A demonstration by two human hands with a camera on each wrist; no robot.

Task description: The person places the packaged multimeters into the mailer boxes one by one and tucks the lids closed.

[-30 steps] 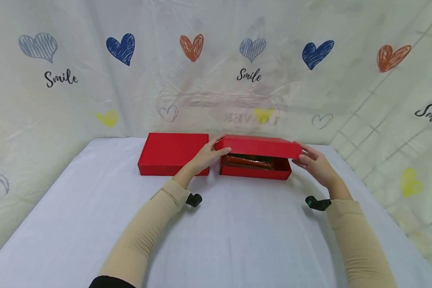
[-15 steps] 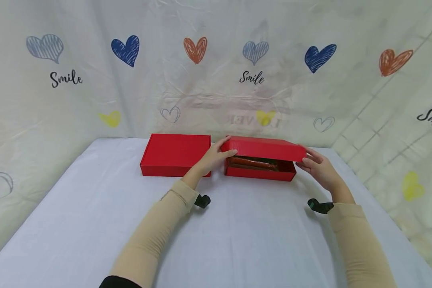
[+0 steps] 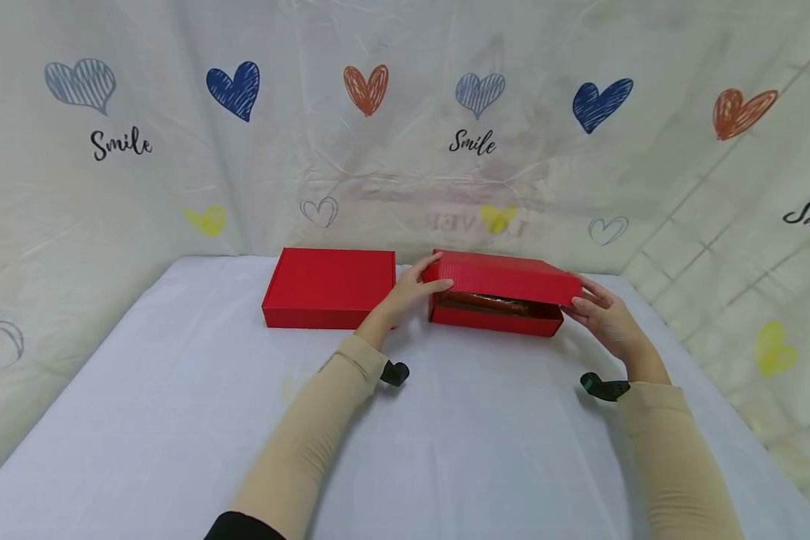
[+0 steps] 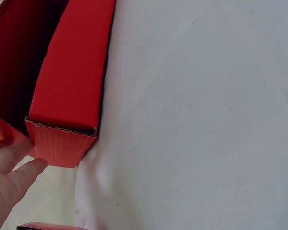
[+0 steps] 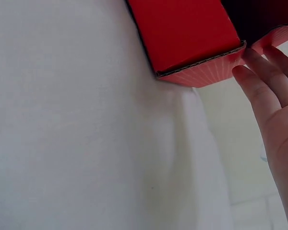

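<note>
In the head view, a red cardboard box (image 3: 493,321) stands at the back of the table with its hinged lid (image 3: 506,276) partly raised. Through the front gap shows a long reddish-brown item (image 3: 486,302) in shiny clear wrapping; its kind is unclear. My left hand (image 3: 408,292) holds the lid's left end, thumb toward the front and fingers farther back. At the opposite end, my right hand (image 3: 604,319) holds the lid's right corner. Both wrist views show fingertips against the red side walls, and the box interior looks dark there.
A second red box (image 3: 331,281), lid down, lies left of the first, close to my left forearm. White cloth (image 3: 445,450) covers the table. Behind it hangs a pale backdrop (image 3: 405,165) printed with hearts and words. Each wrist carries a small black device (image 3: 394,373).
The lid has come down a little, narrowing the front gap. The box under it has shifted slightly right, away from the second box, with both hands staying on the lid.
</note>
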